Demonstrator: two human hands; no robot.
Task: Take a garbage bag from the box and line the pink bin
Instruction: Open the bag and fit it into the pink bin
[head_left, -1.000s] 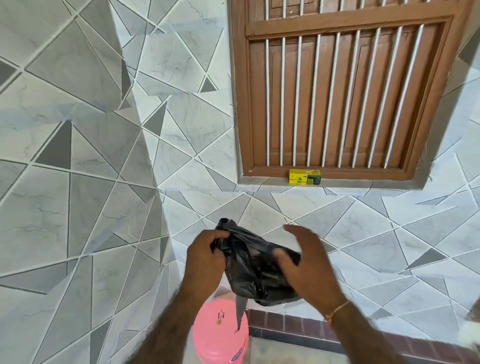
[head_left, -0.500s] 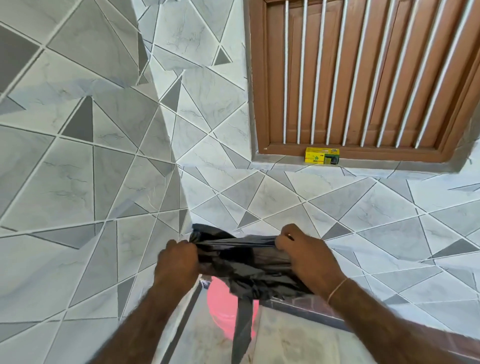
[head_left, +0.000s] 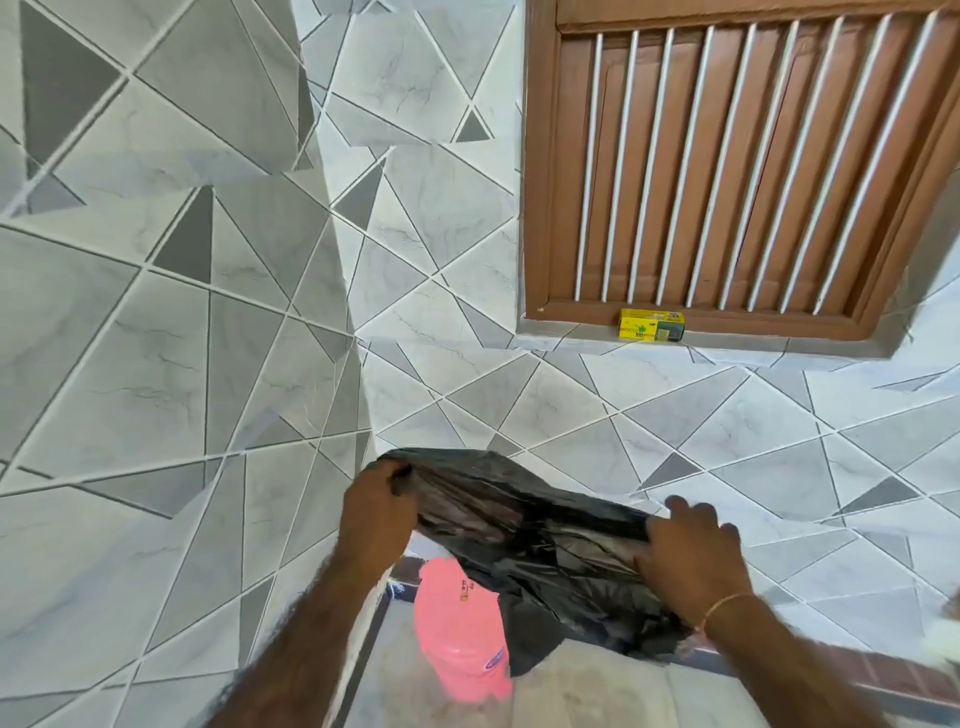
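A black garbage bag (head_left: 524, 535) is stretched between my two hands at the bottom of the head view. My left hand (head_left: 376, 506) grips its upper left edge and my right hand (head_left: 691, 551) clutches its right side. The bag's crumpled lower part hangs down in front of the pink bin (head_left: 457, 634), which stands on the floor in the corner below my hands; its right side is hidden by the bag. The small yellow bag box (head_left: 651, 325) lies on the window ledge, well above and beyond my hands.
Grey triangle-patterned tiled walls meet in a corner (head_left: 353, 338) just left of the bin. A brown wooden window with white bars (head_left: 727, 171) sits at upper right. A red-brown brick skirting (head_left: 893, 670) runs along the floor at right.
My hands have drawn apart, spreading the bag wider from a bunched wad. The view has tilted and moved closer, so the bin shows more fully under the bag.
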